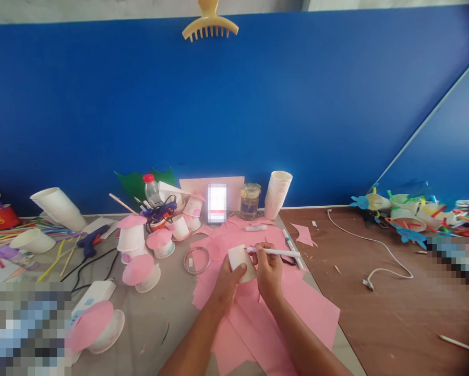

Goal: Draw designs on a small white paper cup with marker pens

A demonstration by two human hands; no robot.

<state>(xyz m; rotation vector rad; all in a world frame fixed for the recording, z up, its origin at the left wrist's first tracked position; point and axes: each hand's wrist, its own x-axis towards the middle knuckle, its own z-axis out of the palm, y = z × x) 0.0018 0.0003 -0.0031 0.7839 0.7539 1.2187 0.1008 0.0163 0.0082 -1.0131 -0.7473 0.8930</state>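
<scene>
My left hand (227, 279) is closed round a white paper cup (242, 263), thumb pressed on its side. The cup is tilted, and faint marks show on its wall. In my right hand (269, 271) is a white marker pen (277, 252), its tip at the cup's side. Pink paper sheets (253, 334) lie spread under both hands. A second white marker (292, 250) rests on the paper to the right of my right hand. A roll of tape (196, 260) lies left of my hands.
Several cups with pink paper discs (138, 269) stand to the left. Behind are a lit phone (217, 203), a glass jar (250, 201) and a tall stack of paper cups (278, 193). A glue gun (91, 240) lies far left; a white cable (386, 245) crosses the brown table.
</scene>
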